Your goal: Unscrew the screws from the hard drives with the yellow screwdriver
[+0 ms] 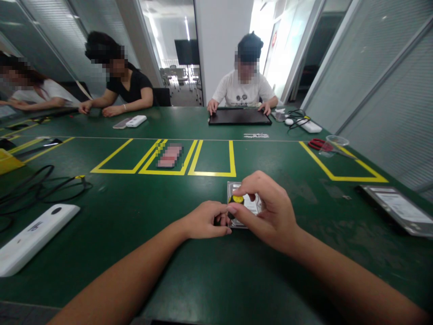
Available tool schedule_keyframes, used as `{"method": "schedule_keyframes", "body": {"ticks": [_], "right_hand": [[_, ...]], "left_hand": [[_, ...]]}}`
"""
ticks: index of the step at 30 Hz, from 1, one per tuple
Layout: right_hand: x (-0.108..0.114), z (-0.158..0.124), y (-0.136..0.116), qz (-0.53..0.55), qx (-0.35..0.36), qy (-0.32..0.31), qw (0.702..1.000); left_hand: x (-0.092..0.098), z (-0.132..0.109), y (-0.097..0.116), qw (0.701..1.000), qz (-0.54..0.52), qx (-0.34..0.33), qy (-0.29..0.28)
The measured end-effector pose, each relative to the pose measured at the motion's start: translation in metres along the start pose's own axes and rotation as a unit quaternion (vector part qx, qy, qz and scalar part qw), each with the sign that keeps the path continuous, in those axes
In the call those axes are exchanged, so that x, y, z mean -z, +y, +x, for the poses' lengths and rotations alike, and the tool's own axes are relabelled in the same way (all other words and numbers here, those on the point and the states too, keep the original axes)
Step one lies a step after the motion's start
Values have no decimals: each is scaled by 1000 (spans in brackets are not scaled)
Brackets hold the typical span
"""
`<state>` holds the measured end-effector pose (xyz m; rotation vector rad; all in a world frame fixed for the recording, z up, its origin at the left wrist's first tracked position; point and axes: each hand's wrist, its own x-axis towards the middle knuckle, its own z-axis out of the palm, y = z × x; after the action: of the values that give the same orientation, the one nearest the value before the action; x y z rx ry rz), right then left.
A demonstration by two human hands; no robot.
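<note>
Item: drive (253,205), silver, flat on the green table (209,280), just before the yellow tape boxes (213,173), near the centre of the near edge; largely covered by both hands.
Item: screwdriver (236,199), yellow cap, dark body, upright over the drive's left edge.
Left hand (206,222): fingers curled, thumb and forefinger closed on the screwdriver's dark lower part; heel on the table.
Right hand (269,208): arched over the drive, thumb and fingertips closed round the yellow cap; remaining fingers bent loosely.
Nearby: white device (34,237) and black cables (40,183) far left; second drive (399,208) well to the right; red scissors (320,144) beside a clear cup (337,141).
Far side: three seated people, one with both hands on a black tray (239,116).
</note>
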<state>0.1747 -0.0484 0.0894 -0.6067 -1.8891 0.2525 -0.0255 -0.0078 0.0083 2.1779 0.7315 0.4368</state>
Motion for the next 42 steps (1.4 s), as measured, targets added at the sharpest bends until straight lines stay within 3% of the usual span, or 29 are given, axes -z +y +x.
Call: {"method": "schedule_keyframes", "body": {"ticks": [5,30,35,42], "right_hand": [[0,0,4,5,24,13,1000],[0,0,3,1,8,-9,1000],[1,-3,0,5,-26,-18,999],[0,-1,1,-3,6,6,1000]], "left_hand": [[2,1,4,1000,-17,-9,-8],[1,0,3,1000,-7,-2,-7],[0,1,3,1000,-17,-10,-7],[1,0,3,1000,-7,-3,2]]}}
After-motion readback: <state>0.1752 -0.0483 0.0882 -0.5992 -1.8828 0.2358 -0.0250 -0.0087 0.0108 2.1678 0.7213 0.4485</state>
